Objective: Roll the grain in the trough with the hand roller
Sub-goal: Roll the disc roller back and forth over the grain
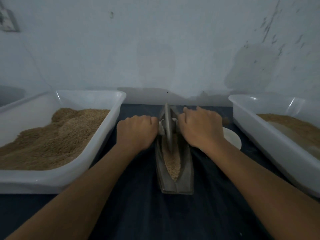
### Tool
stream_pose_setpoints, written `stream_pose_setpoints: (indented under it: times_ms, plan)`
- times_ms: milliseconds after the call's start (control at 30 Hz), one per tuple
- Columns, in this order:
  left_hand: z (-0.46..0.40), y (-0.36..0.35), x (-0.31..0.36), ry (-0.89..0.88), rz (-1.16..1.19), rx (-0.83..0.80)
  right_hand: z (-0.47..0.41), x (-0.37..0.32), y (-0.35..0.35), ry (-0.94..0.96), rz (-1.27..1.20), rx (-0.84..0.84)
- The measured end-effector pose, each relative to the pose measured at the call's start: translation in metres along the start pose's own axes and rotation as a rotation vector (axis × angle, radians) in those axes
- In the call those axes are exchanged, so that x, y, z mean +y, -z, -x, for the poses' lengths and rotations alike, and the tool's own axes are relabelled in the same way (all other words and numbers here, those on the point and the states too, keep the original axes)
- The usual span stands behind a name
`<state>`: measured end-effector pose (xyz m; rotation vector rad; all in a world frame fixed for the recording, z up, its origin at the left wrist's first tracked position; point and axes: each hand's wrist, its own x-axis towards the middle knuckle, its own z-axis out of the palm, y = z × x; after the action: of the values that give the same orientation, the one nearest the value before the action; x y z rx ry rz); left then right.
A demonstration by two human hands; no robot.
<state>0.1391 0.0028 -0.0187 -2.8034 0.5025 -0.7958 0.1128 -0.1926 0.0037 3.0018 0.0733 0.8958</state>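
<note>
A narrow grey metal trough [186,172] lies lengthwise on the dark cloth in the middle of the head view. Pale grain [172,163] fills its groove. A thin grey disc roller [167,125] stands upright in the groove toward the trough's far half. My left hand [136,132] grips the roller's handle on the left side of the disc. My right hand [200,127] grips the handle on the right side. Both handles are hidden inside my fists, except a brown end [225,120] past my right hand.
A white plastic tub [107,144] heaped with brown grain stands close on the left. A second white tub [259,134] with grain stands on the right. A small white dish [232,138] lies behind my right wrist. A pale wall rises just beyond the trough.
</note>
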Motion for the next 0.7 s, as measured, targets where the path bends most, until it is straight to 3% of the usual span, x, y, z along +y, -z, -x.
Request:
stream_pose_setpoints:
  times_ms: [300, 500, 700]
  plan:
    - [0.044, 0.022, 0.003, 0.001, 0.109, 0.050, 0.064, -0.010, 0.034, -0.003, -0.048, -0.015]
    - [0.006, 0.009, 0.006, -0.011, -0.048, 0.008, 0.022, 0.003, 0.005, -0.048, -0.103, -0.085]
    - [-0.052, -0.015, 0.004, 0.171, 0.117, -0.033, -0.049, 0.007, -0.024, -0.147, -0.059, -0.152]
